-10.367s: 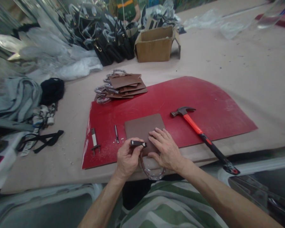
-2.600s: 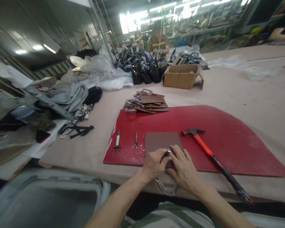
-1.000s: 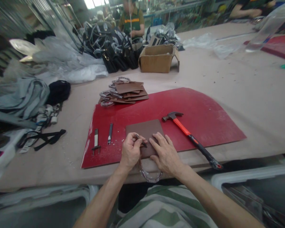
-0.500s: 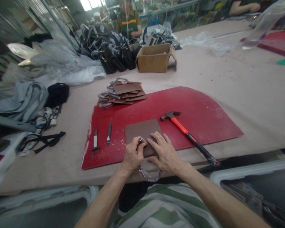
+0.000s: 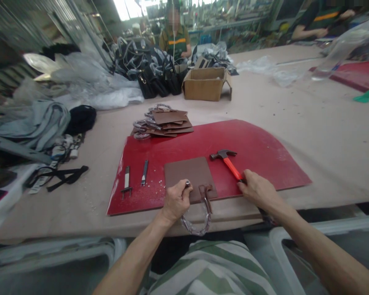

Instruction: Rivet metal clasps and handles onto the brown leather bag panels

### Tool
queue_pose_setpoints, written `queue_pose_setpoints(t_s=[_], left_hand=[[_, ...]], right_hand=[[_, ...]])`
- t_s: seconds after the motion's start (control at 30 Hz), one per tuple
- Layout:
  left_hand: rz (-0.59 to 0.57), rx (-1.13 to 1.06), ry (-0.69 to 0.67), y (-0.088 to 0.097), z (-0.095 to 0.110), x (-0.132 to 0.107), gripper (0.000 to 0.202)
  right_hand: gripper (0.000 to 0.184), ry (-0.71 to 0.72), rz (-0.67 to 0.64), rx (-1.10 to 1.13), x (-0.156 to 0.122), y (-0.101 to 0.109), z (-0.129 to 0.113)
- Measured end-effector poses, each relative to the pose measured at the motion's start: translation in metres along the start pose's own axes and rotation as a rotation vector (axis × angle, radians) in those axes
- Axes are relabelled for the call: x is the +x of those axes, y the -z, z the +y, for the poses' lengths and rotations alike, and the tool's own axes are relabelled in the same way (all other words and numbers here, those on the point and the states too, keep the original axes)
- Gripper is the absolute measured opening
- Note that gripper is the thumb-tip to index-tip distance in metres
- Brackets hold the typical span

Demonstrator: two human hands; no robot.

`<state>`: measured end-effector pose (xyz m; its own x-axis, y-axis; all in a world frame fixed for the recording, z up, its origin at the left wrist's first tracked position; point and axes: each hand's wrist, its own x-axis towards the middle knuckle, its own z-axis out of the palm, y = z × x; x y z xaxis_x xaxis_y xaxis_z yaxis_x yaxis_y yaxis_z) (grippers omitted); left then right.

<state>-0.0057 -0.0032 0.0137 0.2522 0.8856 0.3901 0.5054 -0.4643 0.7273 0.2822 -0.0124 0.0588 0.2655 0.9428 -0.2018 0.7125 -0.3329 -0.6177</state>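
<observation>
My left hand (image 5: 177, 199) is closed around a short metal punch (image 5: 187, 184), holding it upright over the near part of a brown leather panel (image 5: 187, 170). A plastic-wrapped handle (image 5: 199, 229) loops off the panel's near edge, and its brown end strap lies on the panel. My right hand (image 5: 258, 189) is closed on the grip of a claw hammer (image 5: 230, 163) with an orange and black handle. The hammer's head rests on the red board (image 5: 264, 151). The punch's lower tip is hidden by my left fingers.
Left on the board lie a two-pronged tool (image 5: 127, 182) and a slim metal tool (image 5: 144, 173), among small pale scraps. Behind is a stack of brown panels (image 5: 169, 121). Farther back stand a cardboard box (image 5: 204, 88) and black bags (image 5: 153, 84). Co-workers sit beyond.
My right hand has left the leather panel, moved right and taken hold of the hammer's handle. My left hand still holds the punch on the panel. The view has shifted slightly.
</observation>
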Motion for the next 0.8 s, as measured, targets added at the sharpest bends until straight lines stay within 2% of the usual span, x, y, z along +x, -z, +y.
queue_pose_setpoints(t_s=[0.17,0.23,0.3,0.33,0.43,0.5,0.57,0.67,0.77,0.8], left_hand=[[-0.003,0.011,-0.099,-0.002,-0.002,-0.001,0.012],[-0.001,0.028,-0.116,-0.004,-0.002,0.000,0.013],[0.002,0.034,-0.122,-0.005,-0.003,0.000,0.014],[0.001,0.032,-0.122,-0.005,-0.003,0.000,0.014],[0.003,0.024,-0.117,-0.006,-0.004,-0.001,0.013],[0.004,0.024,-0.108,-0.006,-0.004,-0.001,0.013],[0.005,0.029,-0.107,-0.006,-0.005,-0.002,0.014],[0.013,0.044,-0.120,-0.006,-0.006,-0.002,0.013],[0.021,0.046,-0.135,-0.007,-0.007,-0.002,0.012],[0.024,0.043,-0.139,-0.008,-0.008,-0.002,0.012]], right_hand=[[0.010,-0.032,-0.260,0.286,-0.003,0.003,-0.024],[0.019,-0.032,-0.296,0.353,-0.014,0.006,-0.039],[0.031,0.018,-0.222,0.378,-0.030,0.010,-0.052],[0.035,0.087,-0.135,0.362,-0.039,0.012,-0.058],[0.036,0.416,0.139,0.115,-0.064,0.019,-0.067],[0.032,0.625,0.204,-0.122,-0.075,0.023,-0.068],[0.030,0.765,0.189,-0.311,-0.080,0.028,-0.068],[0.028,0.841,0.233,-0.362,-0.086,0.038,-0.076],[0.024,0.790,0.448,-0.207,-0.092,0.040,-0.085],[0.024,0.792,0.477,-0.193,-0.093,0.038,-0.086]])
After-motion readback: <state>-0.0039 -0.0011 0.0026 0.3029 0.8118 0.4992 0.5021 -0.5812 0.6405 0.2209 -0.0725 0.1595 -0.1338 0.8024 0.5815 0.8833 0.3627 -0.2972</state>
